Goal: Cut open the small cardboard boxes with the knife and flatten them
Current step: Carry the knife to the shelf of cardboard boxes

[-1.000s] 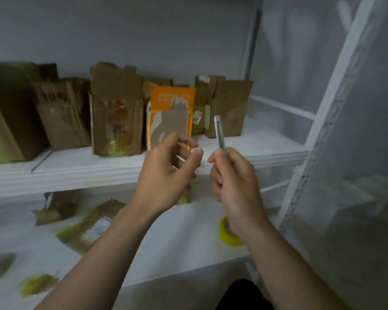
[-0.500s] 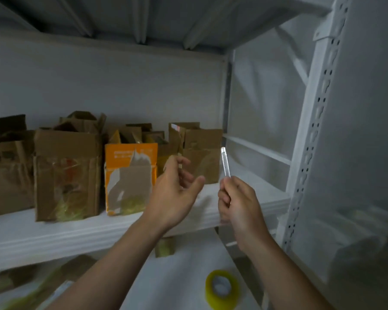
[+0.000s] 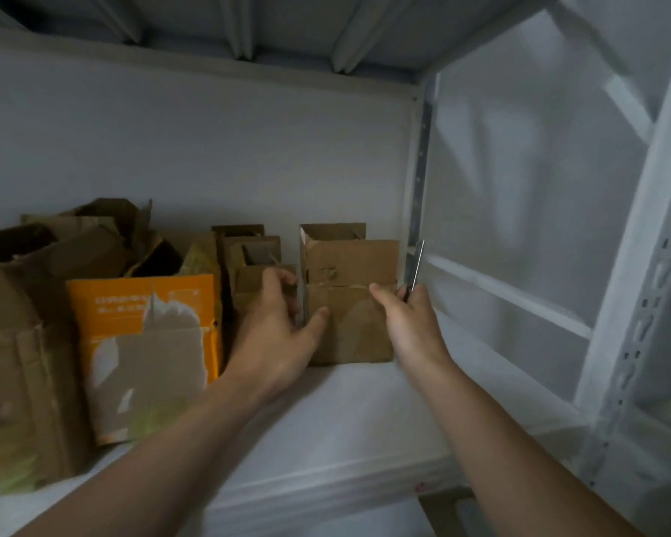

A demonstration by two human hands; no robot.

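The small cardboard box point(image 3: 349, 304) stands upright, long axis vertical, at the right end of the row on the shelf point(image 3: 365, 412), between the two hands. The left hand point(image 3: 276, 331) grips its left edge, thumb on the near face. The right hand point(image 3: 407, 323) touches its right edge while closed round the knife point(image 3: 416, 265), which points up. Both hands are equally near.

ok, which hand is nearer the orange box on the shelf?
Left. The left hand grips the left edge of the brown box, just right of the orange box. The right hand, holding the knife, is at that brown box's right side, farther off.
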